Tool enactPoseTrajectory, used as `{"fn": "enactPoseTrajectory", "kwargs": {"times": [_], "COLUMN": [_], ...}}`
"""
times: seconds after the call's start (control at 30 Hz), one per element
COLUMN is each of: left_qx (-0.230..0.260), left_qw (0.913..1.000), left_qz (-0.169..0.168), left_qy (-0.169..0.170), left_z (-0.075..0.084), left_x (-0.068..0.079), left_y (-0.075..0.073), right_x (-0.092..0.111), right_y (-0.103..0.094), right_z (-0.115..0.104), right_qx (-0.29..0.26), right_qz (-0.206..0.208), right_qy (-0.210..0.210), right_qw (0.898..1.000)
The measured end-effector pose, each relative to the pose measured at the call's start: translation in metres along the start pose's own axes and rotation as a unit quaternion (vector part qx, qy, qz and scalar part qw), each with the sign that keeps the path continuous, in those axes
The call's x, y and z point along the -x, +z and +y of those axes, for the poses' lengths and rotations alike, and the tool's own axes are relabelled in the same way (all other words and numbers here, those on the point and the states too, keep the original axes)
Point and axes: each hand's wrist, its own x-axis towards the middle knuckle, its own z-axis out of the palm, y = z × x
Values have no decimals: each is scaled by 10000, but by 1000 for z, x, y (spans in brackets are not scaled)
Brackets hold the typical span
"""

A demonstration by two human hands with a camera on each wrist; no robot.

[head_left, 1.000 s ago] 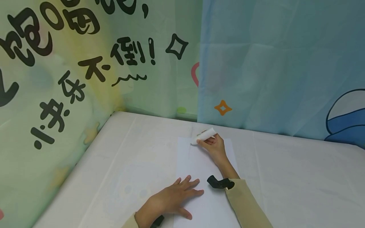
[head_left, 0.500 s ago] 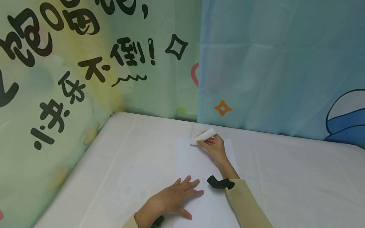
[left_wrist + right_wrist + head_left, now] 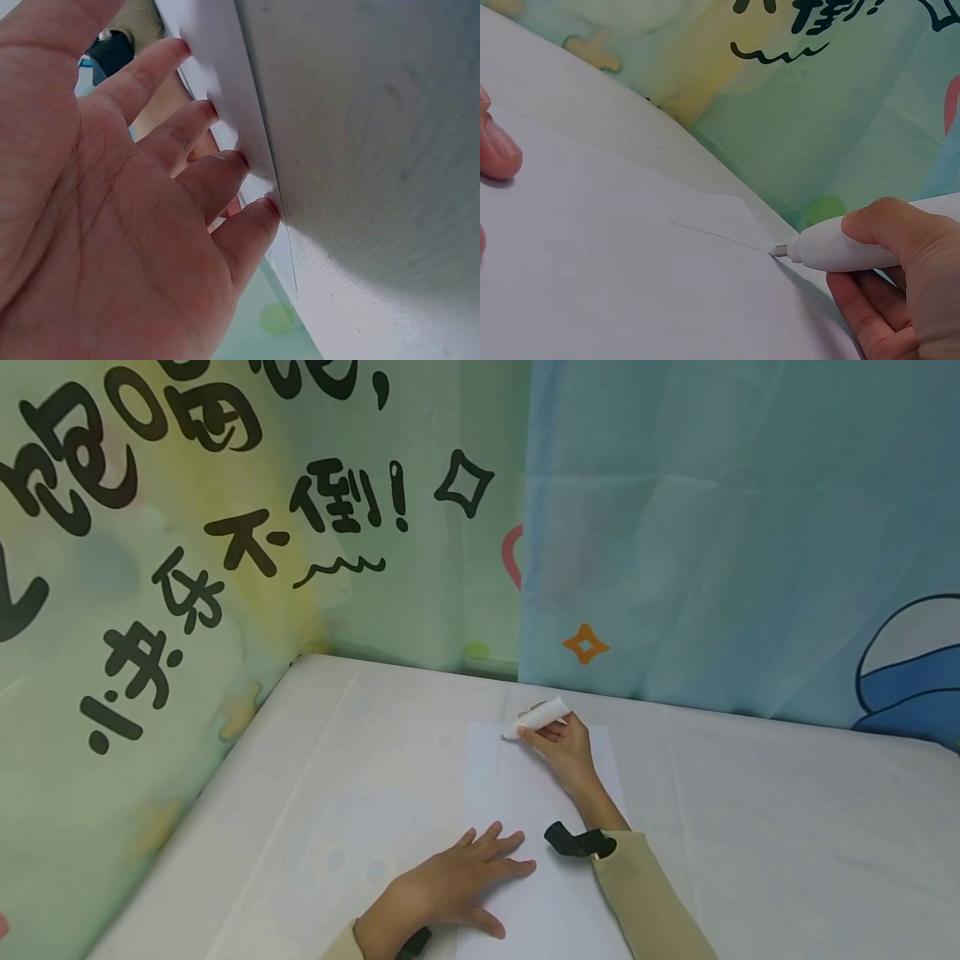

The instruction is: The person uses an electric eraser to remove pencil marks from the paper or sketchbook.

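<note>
Right hand (image 3: 567, 752) pinches white pen (image 3: 543, 713), just below centre of head frame, by far end of paper (image 3: 528, 793). Pen tilted, metal tip (image 3: 778, 251) on paper at the right end of thin line (image 3: 716, 235), mid-frame in right wrist view. Left hand (image 3: 465, 881), bottom centre of head frame, palm down, fingers spread, fingertips on paper near its edge, holding nothing. Paper flat on white table (image 3: 337, 802). Black strap (image 3: 577, 841) at right sleeve (image 3: 652, 893), lower right. Green backdrop (image 3: 420, 610) upper left, blue backdrop (image 3: 712, 552) upper right.
</note>
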Motion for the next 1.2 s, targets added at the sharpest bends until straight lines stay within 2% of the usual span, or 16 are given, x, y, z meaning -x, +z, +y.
{"fn": "enactPoseTrajectory", "kwargs": {"times": [0.2, 0.47, 1.2], "left_qx": [24, 38, 28], "left_qw": [10000, 10000, 10000], "left_qz": [19, 10, 22], "left_qy": [42, 32, 56], "left_z": [-1, -1, -2], "left_x": [0, 0, 0], "left_y": [1, 0, 1], "right_x": [0, 0, 0], "right_y": [0, 0, 0], "right_z": [1, 2, 2], "right_qx": [-73, -26, 98], "right_qz": [-47, -85, -170], "right_qy": [-197, -245, -166], "right_qw": [9998, 9997, 9997]}}
